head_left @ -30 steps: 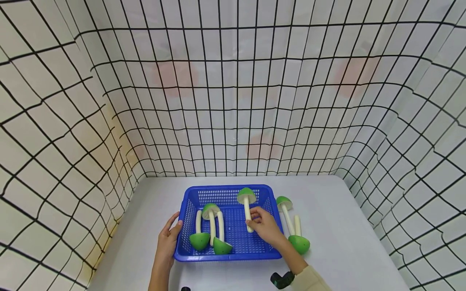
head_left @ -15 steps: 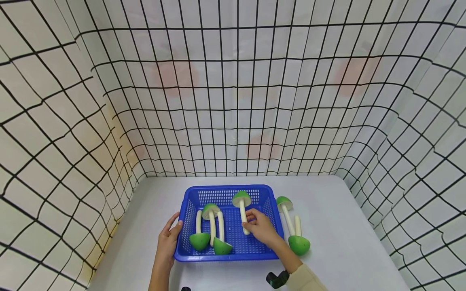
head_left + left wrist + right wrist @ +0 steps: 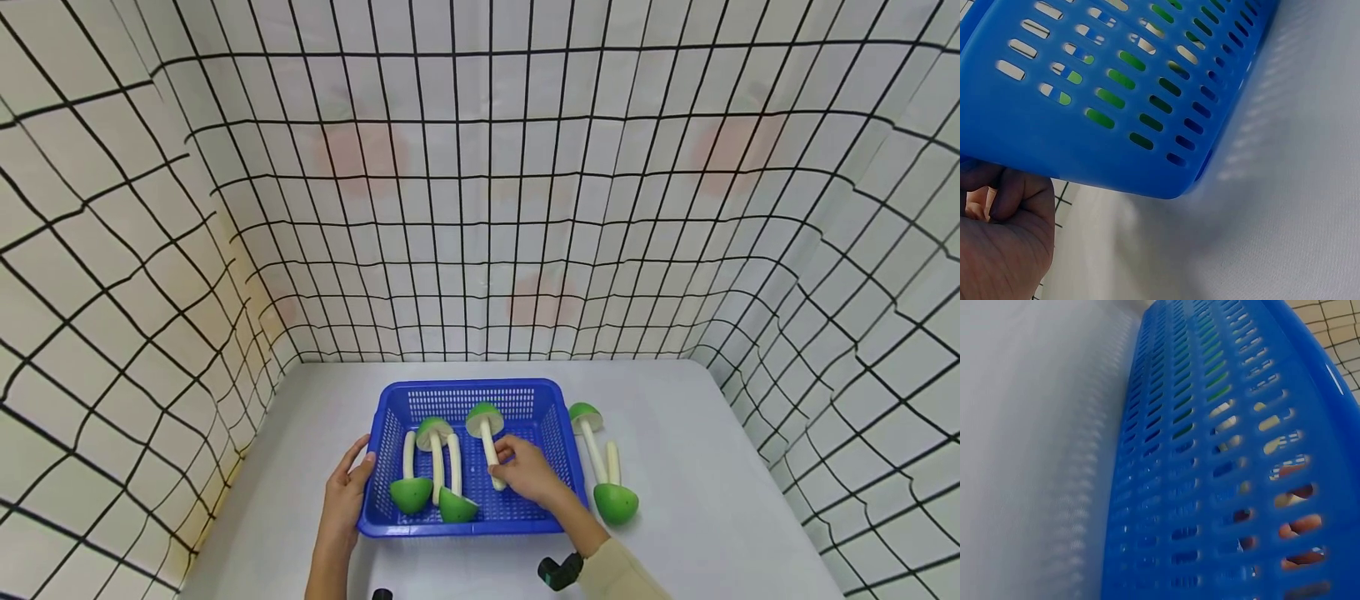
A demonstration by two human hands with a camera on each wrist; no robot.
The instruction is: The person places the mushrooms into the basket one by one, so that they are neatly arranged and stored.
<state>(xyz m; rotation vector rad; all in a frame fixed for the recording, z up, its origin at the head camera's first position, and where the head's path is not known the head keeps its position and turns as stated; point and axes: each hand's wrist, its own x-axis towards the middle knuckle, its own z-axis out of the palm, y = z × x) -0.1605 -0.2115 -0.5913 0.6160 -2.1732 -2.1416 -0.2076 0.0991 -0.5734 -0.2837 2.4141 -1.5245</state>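
My right hand (image 3: pixel 527 474) pinches a toy mushroom (image 3: pixel 486 427) by the lower end of its white stem, inside the blue plastic basket (image 3: pixel 510 528). The mushroom's green cap points away from me. At the basket's left side my left hand (image 3: pixel 346 498) grips the rim, and its curled fingers also show below the basket wall (image 3: pixel 1085 150) in the left wrist view. On the left of the basket floor lie three more mushrooms: one with its cap (image 3: pixel 433 433) away from me, two with caps (image 3: pixel 411 495) toward me. The basket wall (image 3: pixel 1210 487) mostly hides my right hand in the right wrist view.
Two more green mushrooms (image 3: pixel 615 503) lie on the white table (image 3: pixel 697 467), just right of the basket. A black object (image 3: pixel 559 573) is by the right sleeve, and a small black thing (image 3: pixel 382 594) sits at the bottom edge. Black-gridded white walls (image 3: pixel 480 208) surround the table.
My right hand has carried the mushroom leftward and slightly toward me within the basket, closer to the other mushrooms. The left hand has stayed at the rim.
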